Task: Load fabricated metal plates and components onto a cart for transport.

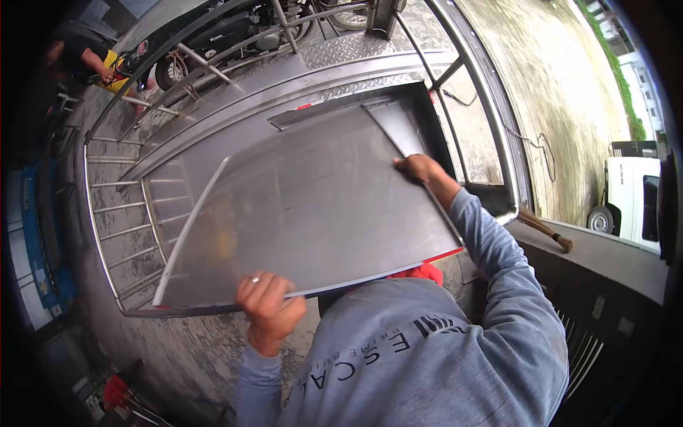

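A large flat metal panel (pixel 299 206) with bent edges lies tilted in front of me, over a metal frame with tubular rails. My left hand (pixel 270 309), with a ring on one finger, is closed at the panel's near edge, its fingers curled. My right hand (pixel 420 169) grips the panel's right edge, fingers bent over onto the top face and the thumb hidden. A bit of red cloth (pixel 427 272) shows under the near edge, beside my body. Beyond the panel's far side is a metal bed with a narrow slot (pixel 288 122).
Bent tubular railings (pixel 128 235) stand left and right (pixel 491 121). A motorcycle (pixel 235 39) is behind the far rail, with a person in yellow shorts (pixel 114 71) nearby. A broom (pixel 548 229) rests on a ledge at right. A white vehicle (pixel 629 199) stands farther right.
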Action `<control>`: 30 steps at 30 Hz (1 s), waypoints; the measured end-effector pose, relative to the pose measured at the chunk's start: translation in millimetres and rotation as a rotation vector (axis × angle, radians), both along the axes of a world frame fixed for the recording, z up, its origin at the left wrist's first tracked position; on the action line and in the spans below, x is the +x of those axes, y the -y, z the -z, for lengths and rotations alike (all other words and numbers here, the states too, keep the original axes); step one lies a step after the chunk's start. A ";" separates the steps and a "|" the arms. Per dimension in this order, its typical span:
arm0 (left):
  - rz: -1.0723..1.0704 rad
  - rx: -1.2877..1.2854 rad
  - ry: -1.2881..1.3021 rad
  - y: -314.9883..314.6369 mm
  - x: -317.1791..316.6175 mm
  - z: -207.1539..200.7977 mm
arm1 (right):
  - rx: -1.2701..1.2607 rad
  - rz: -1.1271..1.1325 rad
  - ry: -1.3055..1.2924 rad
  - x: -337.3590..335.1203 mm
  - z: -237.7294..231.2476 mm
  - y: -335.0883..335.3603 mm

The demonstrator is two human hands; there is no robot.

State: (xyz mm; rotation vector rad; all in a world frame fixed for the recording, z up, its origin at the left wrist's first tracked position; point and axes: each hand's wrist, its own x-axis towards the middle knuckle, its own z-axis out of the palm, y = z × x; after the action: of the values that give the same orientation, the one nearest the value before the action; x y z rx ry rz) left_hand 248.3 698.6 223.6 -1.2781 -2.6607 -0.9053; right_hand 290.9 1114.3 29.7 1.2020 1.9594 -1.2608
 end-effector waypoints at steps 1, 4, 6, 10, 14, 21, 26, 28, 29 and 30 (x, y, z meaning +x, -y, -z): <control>-0.002 -0.005 -0.001 -23.2 9.0 7.2 | 0.036 -0.057 -0.008 11.6 8.1 -35.7; 0.059 0.040 0.037 -90.6 36.8 33.6 | 0.058 -0.120 -0.069 51.3 34.6 -123.9; 0.100 0.098 0.094 -125.1 54.9 49.0 | 0.172 -0.294 0.016 61.7 37.2 -164.5; 0.107 0.123 0.111 -177.0 86.2 82.1 | 0.222 -0.287 0.036 99.2 68.4 -220.3; 0.093 0.088 0.105 -198.8 103.0 96.2 | 0.116 -0.118 -0.003 117.2 89.8 -229.4; 0.106 0.082 0.361 -201.1 122.6 123.4 | 0.037 -0.268 -0.142 103.0 40.8 -219.2; 0.132 0.044 0.447 -196.7 127.1 137.6 | 0.201 -0.572 -0.434 120.4 19.6 -242.8; 0.168 -0.074 0.683 -180.6 134.5 140.7 | 0.055 -0.435 -0.329 89.7 -18.4 -204.7; 0.193 -0.109 0.779 -180.9 136.7 146.2 | -0.046 -0.314 -0.406 91.8 -16.2 -203.5; 0.205 -0.141 0.876 -182.7 138.9 151.7 | -0.043 -0.320 -0.509 100.9 -5.3 -206.1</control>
State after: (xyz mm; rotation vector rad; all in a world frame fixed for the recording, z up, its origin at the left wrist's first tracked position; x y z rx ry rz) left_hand 387.2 881.3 71.9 -1.4446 -3.2961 -1.6490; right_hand 391.7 1320.5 35.0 0.5387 2.3427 -1.5241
